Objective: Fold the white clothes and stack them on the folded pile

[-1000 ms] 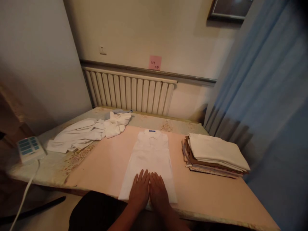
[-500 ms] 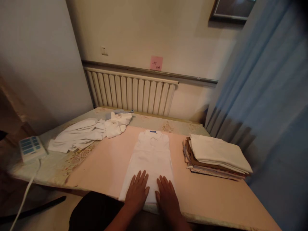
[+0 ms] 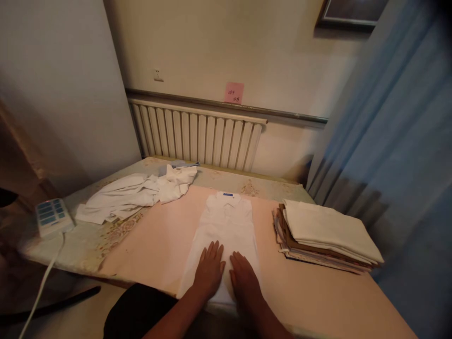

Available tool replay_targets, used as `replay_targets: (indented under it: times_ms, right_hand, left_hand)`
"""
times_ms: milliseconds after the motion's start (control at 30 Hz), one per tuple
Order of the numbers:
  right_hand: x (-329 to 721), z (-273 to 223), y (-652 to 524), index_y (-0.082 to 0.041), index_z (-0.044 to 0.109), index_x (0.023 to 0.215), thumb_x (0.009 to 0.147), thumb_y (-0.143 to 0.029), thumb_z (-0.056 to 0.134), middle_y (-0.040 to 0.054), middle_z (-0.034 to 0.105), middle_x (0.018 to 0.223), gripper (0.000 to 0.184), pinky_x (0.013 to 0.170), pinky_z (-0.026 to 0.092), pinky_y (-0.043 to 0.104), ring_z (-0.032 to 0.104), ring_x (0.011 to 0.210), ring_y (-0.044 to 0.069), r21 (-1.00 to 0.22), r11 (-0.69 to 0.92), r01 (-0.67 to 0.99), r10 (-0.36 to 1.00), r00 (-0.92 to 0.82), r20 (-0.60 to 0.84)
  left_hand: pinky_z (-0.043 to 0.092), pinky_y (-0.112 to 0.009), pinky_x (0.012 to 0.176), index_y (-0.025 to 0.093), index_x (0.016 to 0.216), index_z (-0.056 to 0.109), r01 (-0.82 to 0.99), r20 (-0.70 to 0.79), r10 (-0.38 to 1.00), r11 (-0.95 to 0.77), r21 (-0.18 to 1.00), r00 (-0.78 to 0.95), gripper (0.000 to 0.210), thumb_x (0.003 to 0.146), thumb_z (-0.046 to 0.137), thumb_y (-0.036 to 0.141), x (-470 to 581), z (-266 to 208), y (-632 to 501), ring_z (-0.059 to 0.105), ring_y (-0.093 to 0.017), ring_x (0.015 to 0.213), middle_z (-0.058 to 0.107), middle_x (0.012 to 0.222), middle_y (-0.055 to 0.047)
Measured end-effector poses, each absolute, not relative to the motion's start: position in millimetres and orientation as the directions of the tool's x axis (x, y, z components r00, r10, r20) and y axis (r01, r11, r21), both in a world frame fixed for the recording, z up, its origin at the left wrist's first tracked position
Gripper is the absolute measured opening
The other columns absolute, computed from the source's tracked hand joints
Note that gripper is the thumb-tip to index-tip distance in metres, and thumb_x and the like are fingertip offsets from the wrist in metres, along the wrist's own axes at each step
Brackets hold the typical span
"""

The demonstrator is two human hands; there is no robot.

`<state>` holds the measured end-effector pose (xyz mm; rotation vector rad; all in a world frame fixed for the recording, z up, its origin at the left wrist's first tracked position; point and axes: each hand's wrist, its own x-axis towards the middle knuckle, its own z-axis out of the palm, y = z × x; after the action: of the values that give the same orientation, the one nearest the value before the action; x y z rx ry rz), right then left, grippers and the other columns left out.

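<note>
This looked like an indoor room in a home, though a small clothing workroom could not be ruled out. A ribbed radiator [image 3: 198,134], a wall socket [image 3: 158,75], a framed picture [image 3: 353,15] and a long blue curtain [image 3: 391,169] gave it a domestic air, as did the worktop's flowered cover [image 3: 277,189]. The folded white garment [image 3: 226,228] and the stack of folded cloth [image 3: 332,231] suited either.

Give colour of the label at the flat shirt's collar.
Blue: the label on the white shirt, best seen in the head view.
</note>
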<state>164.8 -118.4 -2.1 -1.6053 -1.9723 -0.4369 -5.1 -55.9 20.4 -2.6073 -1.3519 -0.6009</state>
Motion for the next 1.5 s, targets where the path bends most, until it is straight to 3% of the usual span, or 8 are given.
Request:
replay_targets:
  times_ms: [267, 567, 1167, 1500]
  right_hand:
    - [161.1, 15.3, -88.9, -0.023, 0.046, 0.138, 0.093, -0.028, 0.044, 0.0056, 0.044, 0.145, 0.045, 0.112, 0.027, 0.047, 0.034, 0.137, 0.023, -0.095, 0.277, 0.956, 0.844, -0.195, 0.500]
    - [186.3, 7.4, -75.1, -0.019, 0.046, 0.137, 0.093, -0.035, 0.045, 0.0087, 0.045, 0.144, 0.047, 0.112, 0.026, 0.047, 0.035, 0.136, 0.026, -0.113, 0.163, 0.980, 0.854, -0.083, 0.513]
    - [226.7, 5.1, -108.9, -0.018, 0.045, 0.139, 0.094, -0.034, 0.043, 0.0080, 0.042, 0.146, 0.047, 0.111, 0.028, 0.045, 0.033, 0.138, 0.025, -0.052, 0.143, 0.988, 0.893, -0.106, 0.438]
    - [233.6, 14.8, -162.9, -0.022, 0.048, 0.137, 0.095, -0.039, 0.045, 0.0052, 0.048, 0.142, 0.046, 0.107, 0.039, 0.042, 0.034, 0.138, 0.023, -0.177, 0.252, 0.952, 0.892, -0.157, 0.424]
  left_hand:
    - [0.029, -0.049, 0.111, 0.026, 0.144, 0.035, 0.771, 0.415, 0.710, -0.636, 0.030, 0.569, 0.056, 0.090, 0.044, 0.033, -3.0, 16.4, -32.2, 0.027, -0.026, 0.141, 0.036, 0.151, -0.004]
    - [0.029, -0.049, 0.110, 0.021, 0.144, 0.037, 0.835, 0.410, 0.776, -0.547, 0.057, 0.480, 0.056, 0.093, 0.037, 0.046, -20.5, 14.9, -0.2, 0.029, -0.027, 0.140, 0.041, 0.148, -0.008]
    - [0.027, -0.047, 0.111, 0.024, 0.144, 0.035, 0.831, 0.331, 0.789, -0.556, 0.029, 0.517, 0.052, 0.095, 0.031, 0.041, -67.1, 12.5, -12.0, 0.029, -0.025, 0.140, 0.039, 0.149, -0.006]
    - [0.029, -0.042, 0.112, 0.026, 0.145, 0.034, 0.773, 0.281, 0.749, -0.634, 0.040, 0.600, 0.053, 0.096, 0.032, 0.047, -97.6, 13.9, -50.0, 0.029, -0.023, 0.140, 0.037, 0.150, -0.002]
